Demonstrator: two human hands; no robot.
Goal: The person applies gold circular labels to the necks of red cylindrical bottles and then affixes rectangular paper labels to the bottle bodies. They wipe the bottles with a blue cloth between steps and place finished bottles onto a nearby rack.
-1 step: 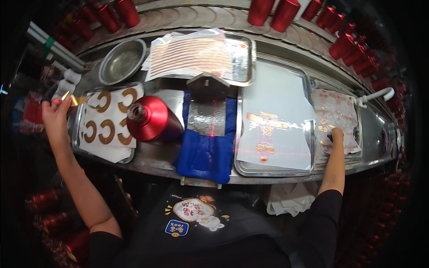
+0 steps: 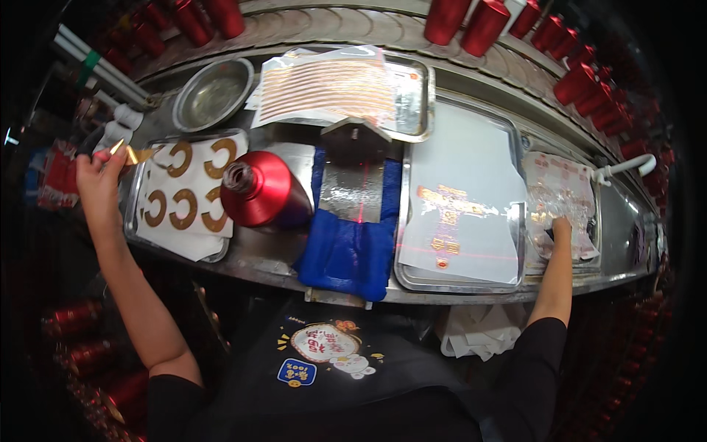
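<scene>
At the far left, my left hand (image 2: 99, 188) is raised with its fingers pinched on a curved gold decal (image 2: 137, 155). Below and beside it lies a metal tray with white paper and several gold-brown C-shaped decals (image 2: 184, 211). My right hand (image 2: 562, 232) reaches to the far right, closed around a small dark thing (image 2: 549, 233), mostly hidden by the fingers. It rests at a wet, clear sheet with pinkish print (image 2: 556, 184) on another tray. A shiny red bottle (image 2: 272, 195) lies tilted between the left tray and a blue cloth-covered cradle (image 2: 346, 254), its open neck toward the left.
A tray with white sheets (image 2: 464, 162) and gold-red printed decals stands right of the cradle. Behind are a metal bowl (image 2: 213, 96) and a striped decal sheet (image 2: 320, 88). A white curved pipe (image 2: 626, 168) rises at right. Red bottles (image 2: 486, 28) line the back conveyor.
The bench has shifted slightly to the right in the view. Both hands keep nearly the same places over the trays, and the left still pinches the gold decal.
</scene>
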